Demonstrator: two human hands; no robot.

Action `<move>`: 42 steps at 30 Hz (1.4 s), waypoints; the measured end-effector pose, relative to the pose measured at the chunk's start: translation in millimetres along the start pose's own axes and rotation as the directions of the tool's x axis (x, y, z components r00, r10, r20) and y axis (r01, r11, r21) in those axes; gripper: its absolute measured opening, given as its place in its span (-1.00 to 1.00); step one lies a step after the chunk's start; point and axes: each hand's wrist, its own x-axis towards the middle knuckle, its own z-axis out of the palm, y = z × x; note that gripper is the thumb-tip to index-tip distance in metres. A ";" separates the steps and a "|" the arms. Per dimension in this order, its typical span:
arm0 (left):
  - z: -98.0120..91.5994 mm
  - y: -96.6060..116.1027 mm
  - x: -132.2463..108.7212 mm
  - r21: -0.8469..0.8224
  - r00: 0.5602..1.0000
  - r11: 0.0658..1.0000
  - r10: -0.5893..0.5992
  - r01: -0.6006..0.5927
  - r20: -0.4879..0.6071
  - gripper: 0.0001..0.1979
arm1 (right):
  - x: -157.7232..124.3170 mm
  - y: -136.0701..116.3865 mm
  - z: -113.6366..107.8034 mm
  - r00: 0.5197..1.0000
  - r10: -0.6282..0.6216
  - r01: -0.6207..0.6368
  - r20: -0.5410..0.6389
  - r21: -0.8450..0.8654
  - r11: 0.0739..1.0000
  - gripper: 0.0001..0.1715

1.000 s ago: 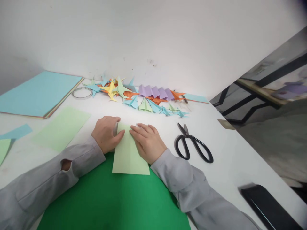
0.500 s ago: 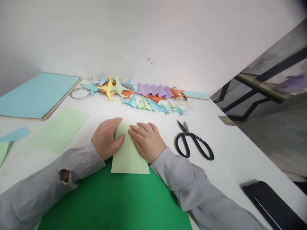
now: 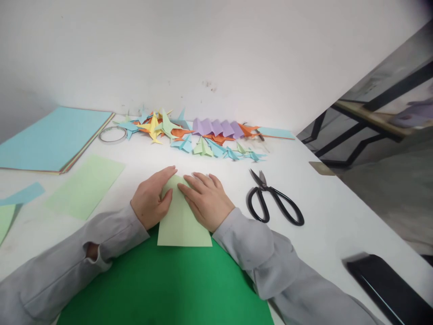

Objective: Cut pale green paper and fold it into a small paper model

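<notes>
A pale green sheet of paper (image 3: 184, 228) lies in front of me, its near end over a green mat (image 3: 165, 284). My left hand (image 3: 152, 196) is cupped along the sheet's left edge, fingertips at its far corner and thumb stretched apart over the paper. On the sheet's right side, my right hand (image 3: 208, 201) lies flat with fingers spread, the index fingertip pressing near the middle. Both hands are open; the fingers of the left are partly hidden behind its back.
Black-handled scissors (image 3: 267, 194) lie opened to the right, and a black case (image 3: 389, 284) sits nearer. Folded paper figures (image 3: 155, 126) line the wall beside a purple pleated paper (image 3: 218, 128). At left are a tape roll (image 3: 112, 135), blue sheets (image 3: 50, 140) and another green sheet (image 3: 89, 185).
My right index fingertip has slid slightly left across the paper. The left thumb has drawn back a little to the left. The view has shifted slightly.
</notes>
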 end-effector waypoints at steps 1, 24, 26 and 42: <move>0.0 0.4 -0.1 -0.012 1.000 1.000 -0.009 0.008 -0.009 -0.62 | -0.4 -0.3 0.1 1.000 0.006 -0.006 0.010 -0.002 1.000 -0.59; 1.7 16.2 -9.6 0.113 0.987 0.982 0.142 -0.149 0.071 -0.69 | -0.2 -1.3 -1.8 0.998 0.050 -0.050 0.032 -0.005 0.999 -0.60; 2.8 15.7 -10.0 0.160 0.980 0.972 0.155 -0.174 0.121 -0.68 | -0.4 -0.9 -1.9 0.998 0.060 -0.060 0.020 0.000 0.998 -0.60; 10.3 10.7 -11.5 0.210 0.956 0.934 0.265 -0.287 0.127 -0.69 | -2.6 4.1 -0.4 0.992 0.127 -0.129 0.023 0.093 0.987 -0.53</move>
